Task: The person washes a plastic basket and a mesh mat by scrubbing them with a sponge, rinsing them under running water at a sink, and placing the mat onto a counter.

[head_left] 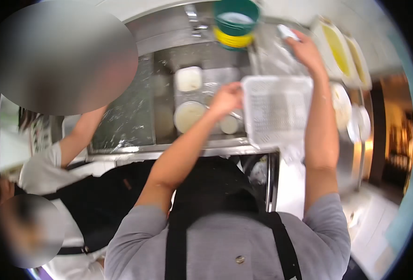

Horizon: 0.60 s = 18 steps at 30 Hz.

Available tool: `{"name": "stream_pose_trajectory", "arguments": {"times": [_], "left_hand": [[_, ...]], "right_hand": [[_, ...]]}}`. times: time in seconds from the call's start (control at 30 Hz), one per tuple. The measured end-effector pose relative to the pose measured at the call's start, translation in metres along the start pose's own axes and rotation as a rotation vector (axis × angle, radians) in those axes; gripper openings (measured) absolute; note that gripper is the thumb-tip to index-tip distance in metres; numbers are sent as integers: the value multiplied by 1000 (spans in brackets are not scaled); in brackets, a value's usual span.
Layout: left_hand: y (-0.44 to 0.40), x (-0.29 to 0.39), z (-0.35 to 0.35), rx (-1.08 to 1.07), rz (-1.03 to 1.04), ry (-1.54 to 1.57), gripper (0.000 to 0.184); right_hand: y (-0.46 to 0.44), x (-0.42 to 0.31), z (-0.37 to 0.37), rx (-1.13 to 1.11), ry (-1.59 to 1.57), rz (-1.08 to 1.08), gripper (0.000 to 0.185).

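Observation:
My left hand [227, 99] is closed on the left rim of a white slotted plastic basket [278, 109], which rests at the right edge of the sink. Farther up and to the right, my right hand [305, 50] grips a small white object [288, 32]; blur hides its kind. Below my left hand, in the sink basin, are a round container of pale liquid [189, 117] and a smaller round one [229, 124]. A white square container [189, 79] sits behind them.
A green bucket [236, 18] in a yellow one [233, 39] stands behind the sink, beside the faucet [194, 21]. Long white trays [334, 49] and round white dishes [340, 106] line the right side. A co-worker's arm [83, 135] reaches toward the water-filled left basin [124, 109].

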State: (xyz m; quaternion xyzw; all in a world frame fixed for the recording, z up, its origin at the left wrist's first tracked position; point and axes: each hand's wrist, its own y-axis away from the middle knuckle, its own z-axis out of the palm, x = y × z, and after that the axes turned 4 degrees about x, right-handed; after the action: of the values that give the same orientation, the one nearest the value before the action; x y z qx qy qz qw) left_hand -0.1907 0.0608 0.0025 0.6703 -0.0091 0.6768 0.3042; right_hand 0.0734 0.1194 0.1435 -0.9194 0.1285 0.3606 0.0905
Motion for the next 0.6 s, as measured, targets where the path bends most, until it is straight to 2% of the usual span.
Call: {"name": "stream_pose_trajectory", "arguments": {"times": [0.03,0.1,0.17,0.3,0.43,0.6], "left_hand": [[10,15,7,56,-77,93,42],[8,15,8,52,-102,106,39],[4,6,-8,62,-88,116,37],[-6,7,7,146,-46,107,31],[-18,-3,22,159,17,61,30],[-12,-19,34,156,54,97,29]], "right_hand": [[22,12,-4,58,-63,15,56],[59,30,-13,-5,-174,99,57],[90,34,4,-17,-230,159,58],[133,43,42,-48,-318,320,62],[137,57,110,16,-300,350,59],[146,28,137,135,-302,401,48]]}}
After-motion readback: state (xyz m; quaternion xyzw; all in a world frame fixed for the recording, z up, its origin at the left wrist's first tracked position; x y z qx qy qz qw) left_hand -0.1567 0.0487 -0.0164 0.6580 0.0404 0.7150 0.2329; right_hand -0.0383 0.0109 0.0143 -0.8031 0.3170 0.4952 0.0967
